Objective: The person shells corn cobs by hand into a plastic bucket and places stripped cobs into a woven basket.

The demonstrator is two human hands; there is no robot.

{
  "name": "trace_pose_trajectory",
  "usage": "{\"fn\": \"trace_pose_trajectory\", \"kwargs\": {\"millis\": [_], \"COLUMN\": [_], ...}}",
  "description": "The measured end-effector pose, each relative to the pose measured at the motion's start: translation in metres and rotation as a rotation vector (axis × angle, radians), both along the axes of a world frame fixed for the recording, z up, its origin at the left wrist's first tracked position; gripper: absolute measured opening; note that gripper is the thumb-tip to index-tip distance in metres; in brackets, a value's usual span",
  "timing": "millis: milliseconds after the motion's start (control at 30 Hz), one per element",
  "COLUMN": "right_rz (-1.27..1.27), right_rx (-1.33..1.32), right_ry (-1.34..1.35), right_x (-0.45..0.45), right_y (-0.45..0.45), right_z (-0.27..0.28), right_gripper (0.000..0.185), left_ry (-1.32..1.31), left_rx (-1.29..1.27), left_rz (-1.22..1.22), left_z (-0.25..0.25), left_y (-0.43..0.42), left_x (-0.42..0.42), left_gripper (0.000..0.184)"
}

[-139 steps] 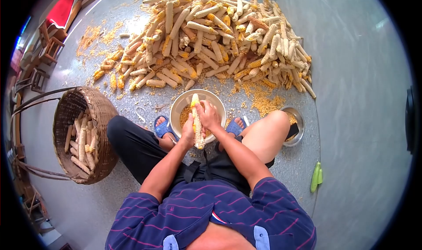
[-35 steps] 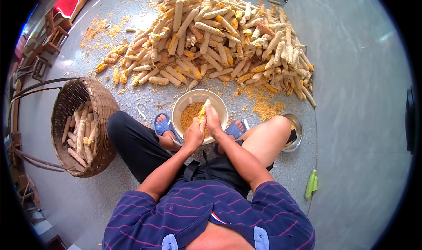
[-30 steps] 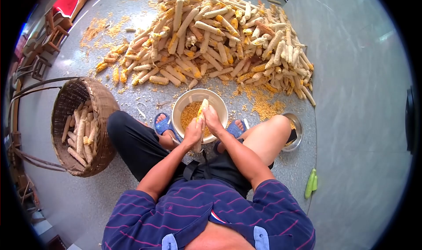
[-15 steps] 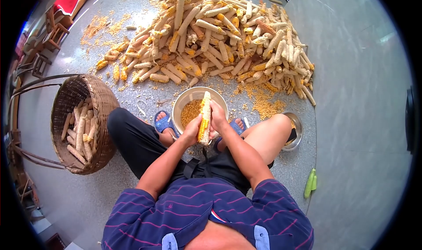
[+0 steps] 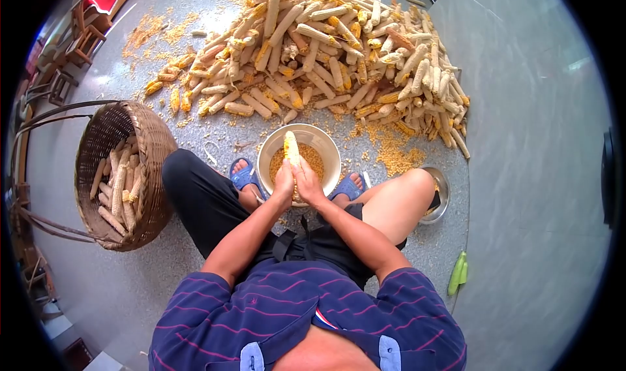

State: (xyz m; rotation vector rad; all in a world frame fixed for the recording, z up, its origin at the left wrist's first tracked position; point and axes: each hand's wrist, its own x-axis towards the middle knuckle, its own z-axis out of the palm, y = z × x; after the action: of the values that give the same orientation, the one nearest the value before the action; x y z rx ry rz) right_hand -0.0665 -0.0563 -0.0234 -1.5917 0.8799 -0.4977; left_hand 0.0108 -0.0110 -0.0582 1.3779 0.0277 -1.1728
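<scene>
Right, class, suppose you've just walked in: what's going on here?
A seated person holds a pale, partly yellow corn cob between the left hand and right hand, over a round cream bowl containing loose yellow kernels. A large heap of mostly pale cobs lies beyond the bowl. More pale cobs lie inside the round brown woven basket at the person's left.

One head-worn view looks down from close above the chest (image 5: pixel 316 341), over the hands (image 5: pixel 308 183) and floor (image 5: pixel 427 253), toward the corn pile (image 5: pixel 339 61).
</scene>
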Motion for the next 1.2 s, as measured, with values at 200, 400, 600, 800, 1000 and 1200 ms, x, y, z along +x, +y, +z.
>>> {"fn": "trace_pose_trajectory", "kwargs": {"millis": [200,400,600,800,1000,1200], "right_rz": [-0.059,-0.049,-0.076,-0.033,-0.057,-0.183], "right_rx": [-0.056,0.032,0.375,-0.124,-0.225,0.216], "right_ry": [0.006,-0.024,-0.213,0.064,0.18,0.036], "right_x": [-0.002,-0.002,0.004,-0.001,-0.005,-0.009], "right_y": [0.0,-0.009,-0.019,-0.012,-0.019,-0.022], "right_z": [-0.019,-0.045,-0.026,-0.027,-0.032,-0.036], "right_gripper": [0.041,0.035,0.037,0.033,0.031,0.037], "left_ry": [-0.07,0.15,0.079,-0.16,-0.205,0.158], "left_rx": [0.027,0.053,-0.139,-0.037,-0.009,-0.098], "left_rz": [-0.038,0.047,0.04,-0.015,-0.067,0.003], "left_z": [0.001,0.018,0.007,-0.012,-0.02,0.007], "left_y": [0.001,0.0,-0.001,0.003,-0.001,-0.007], "left_x": [0.002,0.003,-0.007,-0.013,-0.009,-0.008], "left_gripper": [0.05,0.051,0.036,0.034,0.036,0.037]}}
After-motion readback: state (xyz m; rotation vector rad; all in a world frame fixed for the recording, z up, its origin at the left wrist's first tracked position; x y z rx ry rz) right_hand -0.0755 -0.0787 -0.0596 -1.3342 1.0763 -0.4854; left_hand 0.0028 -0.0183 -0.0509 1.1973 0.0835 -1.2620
